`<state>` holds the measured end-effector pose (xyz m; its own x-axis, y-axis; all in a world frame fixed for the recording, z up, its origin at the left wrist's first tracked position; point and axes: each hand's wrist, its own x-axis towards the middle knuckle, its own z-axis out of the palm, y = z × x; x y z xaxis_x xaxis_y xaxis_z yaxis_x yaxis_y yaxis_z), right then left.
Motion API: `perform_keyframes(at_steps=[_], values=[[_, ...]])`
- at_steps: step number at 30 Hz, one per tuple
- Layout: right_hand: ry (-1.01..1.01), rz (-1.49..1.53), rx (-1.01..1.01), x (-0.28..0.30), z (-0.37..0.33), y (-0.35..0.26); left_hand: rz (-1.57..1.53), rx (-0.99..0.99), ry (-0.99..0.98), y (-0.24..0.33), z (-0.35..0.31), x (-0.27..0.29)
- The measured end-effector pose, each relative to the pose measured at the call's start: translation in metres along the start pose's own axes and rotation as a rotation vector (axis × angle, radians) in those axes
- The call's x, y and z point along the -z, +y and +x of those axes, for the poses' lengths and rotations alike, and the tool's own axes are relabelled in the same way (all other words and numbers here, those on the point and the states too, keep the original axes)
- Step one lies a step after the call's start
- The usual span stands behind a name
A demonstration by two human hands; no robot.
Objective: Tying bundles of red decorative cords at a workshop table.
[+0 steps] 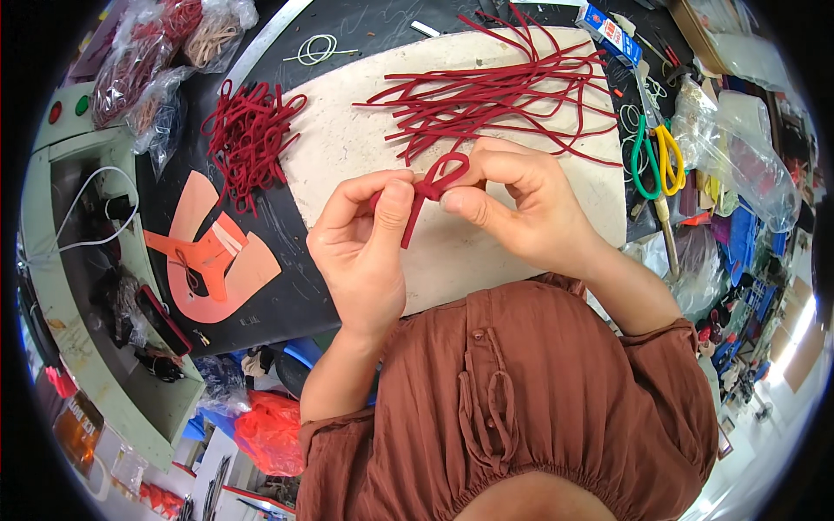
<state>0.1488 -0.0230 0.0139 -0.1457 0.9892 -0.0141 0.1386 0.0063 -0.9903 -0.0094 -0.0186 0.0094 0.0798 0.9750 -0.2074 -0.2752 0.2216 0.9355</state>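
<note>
Between my two hands, above a pale board, is a dark red cord bow with a loop and a hanging tail. My left hand pinches its left side between thumb and fingers. With thumb and forefinger, my right hand grips the bow close to its knot; part of the cord there is hidden by the fingers. Beyond my hands, a spread of loose dark red cord lengths lies across the board. A heap of looped and tied red cords rests at the board's left edge.
Scissors with green and yellow handles lie at the right, below a blue box. Orange and peach cut pieces lie on the black table at left. Plastic bags of cord are at the far left, above a grey-green machine housing.
</note>
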Motion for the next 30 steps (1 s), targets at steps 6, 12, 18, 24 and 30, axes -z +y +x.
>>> perform_keyframes(at_steps=[6,12,18,24,30], values=[[-0.015,-0.037,-0.010,-0.001,0.000,-0.003,-0.011,-0.099,0.063,-0.006,0.000,-0.007],[-0.030,-0.023,-0.082,-0.004,-0.001,-0.011,-0.015,-0.147,0.145,-0.009,0.001,-0.004],[0.045,0.083,-0.100,0.002,-0.004,0.009,-0.178,0.113,0.105,-0.010,0.005,-0.003],[0.035,0.167,-0.179,0.020,0.003,0.004,-0.416,0.306,-0.006,-0.002,0.006,-0.007],[0.011,-0.139,-0.041,0.018,-0.002,-0.013,0.088,0.346,-0.430,0.020,0.015,0.005]])
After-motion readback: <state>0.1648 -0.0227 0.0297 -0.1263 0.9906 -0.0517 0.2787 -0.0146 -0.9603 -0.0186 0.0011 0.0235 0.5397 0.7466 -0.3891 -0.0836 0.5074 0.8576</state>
